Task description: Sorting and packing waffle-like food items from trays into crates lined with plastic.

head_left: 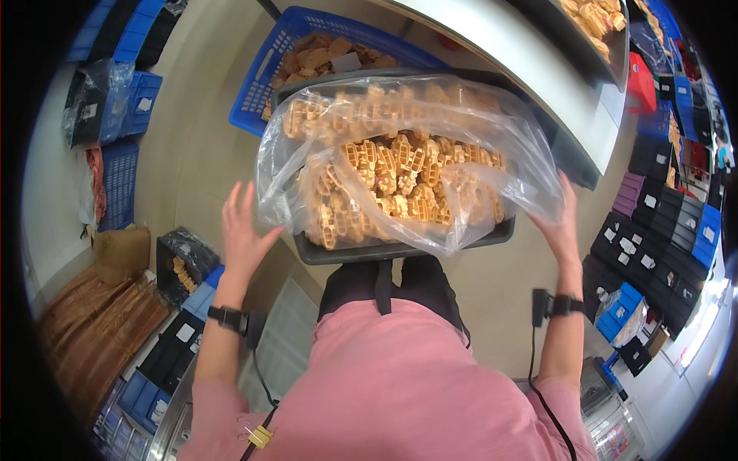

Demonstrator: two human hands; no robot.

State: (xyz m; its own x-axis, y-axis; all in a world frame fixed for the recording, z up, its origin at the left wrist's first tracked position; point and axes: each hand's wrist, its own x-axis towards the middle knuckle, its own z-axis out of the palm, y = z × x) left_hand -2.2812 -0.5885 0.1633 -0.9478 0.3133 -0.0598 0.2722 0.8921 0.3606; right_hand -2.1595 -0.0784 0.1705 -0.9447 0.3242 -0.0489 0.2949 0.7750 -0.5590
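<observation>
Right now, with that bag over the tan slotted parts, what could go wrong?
The clear plastic bag gapes loosely, so it might snag on the tan slotted parts. Some lie near the rim of the dark crate and could spill if it tips. The black cable below the right wristband hangs loose and might catch.

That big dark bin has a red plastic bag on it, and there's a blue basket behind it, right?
Not quite: the plastic bag on the dark bin is see-through, not red, as the head view shows. The blue basket is behind the bin.
</observation>
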